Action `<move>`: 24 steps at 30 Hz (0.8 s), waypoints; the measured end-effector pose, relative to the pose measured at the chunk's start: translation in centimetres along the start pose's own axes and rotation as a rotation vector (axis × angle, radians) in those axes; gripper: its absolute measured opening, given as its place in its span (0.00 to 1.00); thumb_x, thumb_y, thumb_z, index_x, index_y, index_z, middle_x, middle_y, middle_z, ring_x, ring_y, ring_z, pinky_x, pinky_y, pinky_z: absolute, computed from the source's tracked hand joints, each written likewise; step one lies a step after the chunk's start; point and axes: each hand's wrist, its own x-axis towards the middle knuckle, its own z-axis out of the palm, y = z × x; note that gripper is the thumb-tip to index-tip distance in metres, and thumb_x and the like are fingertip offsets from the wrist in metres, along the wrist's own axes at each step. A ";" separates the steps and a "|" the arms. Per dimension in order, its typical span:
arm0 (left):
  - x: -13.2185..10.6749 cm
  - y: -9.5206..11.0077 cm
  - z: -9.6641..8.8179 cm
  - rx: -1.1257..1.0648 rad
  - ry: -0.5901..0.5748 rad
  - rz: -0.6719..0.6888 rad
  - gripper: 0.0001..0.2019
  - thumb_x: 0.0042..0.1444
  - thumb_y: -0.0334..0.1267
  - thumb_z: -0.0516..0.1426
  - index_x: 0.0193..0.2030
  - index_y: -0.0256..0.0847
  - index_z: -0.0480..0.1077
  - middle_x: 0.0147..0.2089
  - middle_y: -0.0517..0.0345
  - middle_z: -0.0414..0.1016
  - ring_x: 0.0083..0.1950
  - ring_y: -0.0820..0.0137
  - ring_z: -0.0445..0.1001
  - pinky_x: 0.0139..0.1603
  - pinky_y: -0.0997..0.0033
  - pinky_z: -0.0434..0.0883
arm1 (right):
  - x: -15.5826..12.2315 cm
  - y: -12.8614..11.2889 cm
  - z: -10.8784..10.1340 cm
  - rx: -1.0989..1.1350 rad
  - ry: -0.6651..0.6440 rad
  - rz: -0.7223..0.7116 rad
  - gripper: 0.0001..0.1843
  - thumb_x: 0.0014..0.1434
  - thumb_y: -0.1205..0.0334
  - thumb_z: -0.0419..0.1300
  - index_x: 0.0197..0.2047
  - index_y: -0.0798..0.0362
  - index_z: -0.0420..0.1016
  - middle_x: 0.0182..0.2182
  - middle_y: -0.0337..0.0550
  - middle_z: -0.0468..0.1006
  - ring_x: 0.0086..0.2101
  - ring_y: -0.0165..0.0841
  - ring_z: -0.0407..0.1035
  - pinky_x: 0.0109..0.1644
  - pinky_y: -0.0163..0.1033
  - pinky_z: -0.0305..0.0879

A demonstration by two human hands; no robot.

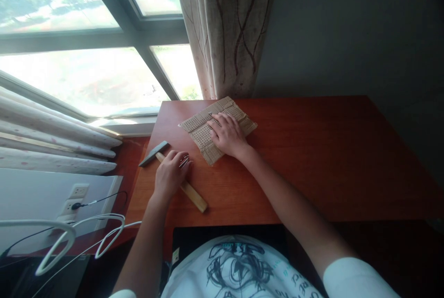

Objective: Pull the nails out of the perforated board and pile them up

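A flat brown cardboard piece (239, 114), with rows of small dark holes and crosswise creases, lies at an angle near the table's far edge. On top of it rests my right hand (228, 135), fingers apart and pointing away from me. A tiny dark item (210, 113) shows by its fingertips, too small to name. My left hand (169, 172) is closed around several thin, shiny nails (184, 161), their ends sticking out toward the cardboard. Beneath that hand lies a hammer with a grey head (154, 153) and a wooden handle (194, 196), its middle partly hidden.
The reddish wooden table (312, 159) stretches far to the right. A window (86, 76) and a patterned curtain (236, 30) stand behind it. At left, white cables (114, 228) loop near a wall socket (69, 206). The table's near edge is close to my body.
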 end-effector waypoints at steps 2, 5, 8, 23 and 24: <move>0.2 0.2 -0.2 -0.041 0.050 -0.005 0.12 0.63 0.48 0.56 0.46 0.46 0.75 0.45 0.54 0.76 0.39 0.65 0.77 0.35 0.69 0.68 | 0.0 0.0 0.0 -0.002 0.002 -0.003 0.21 0.69 0.59 0.49 0.61 0.52 0.73 0.65 0.51 0.68 0.66 0.45 0.56 0.72 0.54 0.46; 1.0 0.5 -0.7 -0.148 0.158 -0.014 0.11 0.64 0.46 0.56 0.45 0.44 0.75 0.41 0.56 0.75 0.35 0.68 0.75 0.36 0.70 0.68 | 0.0 0.0 -0.1 0.001 0.000 -0.001 0.21 0.69 0.59 0.50 0.61 0.52 0.73 0.65 0.51 0.68 0.66 0.45 0.56 0.72 0.55 0.47; 2.3 1.2 -1.8 -0.255 0.285 -0.017 0.11 0.64 0.43 0.55 0.44 0.41 0.75 0.36 0.57 0.74 0.31 0.70 0.72 0.34 0.71 0.68 | 0.0 0.0 -0.1 0.002 -0.002 -0.001 0.21 0.69 0.59 0.50 0.61 0.52 0.73 0.65 0.51 0.67 0.66 0.45 0.56 0.71 0.55 0.47; 14.8 6.7 -1.2 -0.232 0.195 0.094 0.07 0.56 0.38 0.61 0.39 0.43 0.80 0.39 0.51 0.80 0.35 0.65 0.74 0.38 0.66 0.68 | 0.1 -0.2 -0.1 -0.015 0.005 0.005 0.22 0.69 0.58 0.50 0.63 0.52 0.72 0.65 0.51 0.68 0.66 0.45 0.55 0.72 0.54 0.47; 15.1 6.6 -1.0 -0.224 0.187 0.089 0.06 0.56 0.38 0.61 0.38 0.43 0.81 0.40 0.51 0.80 0.35 0.65 0.75 0.38 0.66 0.68 | 0.1 -0.2 -0.1 -0.015 0.002 0.004 0.22 0.69 0.58 0.50 0.63 0.52 0.71 0.65 0.51 0.68 0.66 0.45 0.55 0.72 0.54 0.47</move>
